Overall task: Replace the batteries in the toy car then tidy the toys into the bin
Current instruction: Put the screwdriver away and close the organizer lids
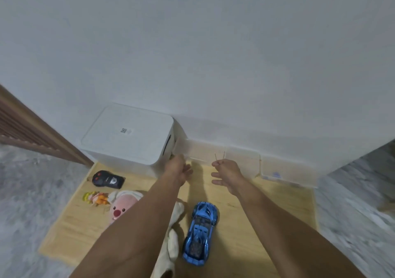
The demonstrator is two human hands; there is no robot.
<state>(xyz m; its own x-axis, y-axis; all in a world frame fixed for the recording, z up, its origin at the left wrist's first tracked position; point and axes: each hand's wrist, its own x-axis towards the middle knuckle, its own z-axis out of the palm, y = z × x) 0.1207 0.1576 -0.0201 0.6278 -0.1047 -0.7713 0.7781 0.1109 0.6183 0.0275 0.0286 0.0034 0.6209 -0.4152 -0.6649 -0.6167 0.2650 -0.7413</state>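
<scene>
The blue toy car lies on the wooden mat between my forearms, nose pointing away from me. The white bin stands with its lid on against the wall at the mat's far left corner. My left hand reaches forward with its fingers relaxed, just right of the bin's near corner. My right hand is stretched toward a clear plastic container at the foot of the wall. Its fingers are curled at the container's thin edge, and I cannot make out whether they grip it.
A black remote control, a small yellow-orange figure and a pink plush lie on the left of the mat. A white cloth lies partly under my left arm. Grey floor surrounds the mat, and a brown slatted panel stands at the left.
</scene>
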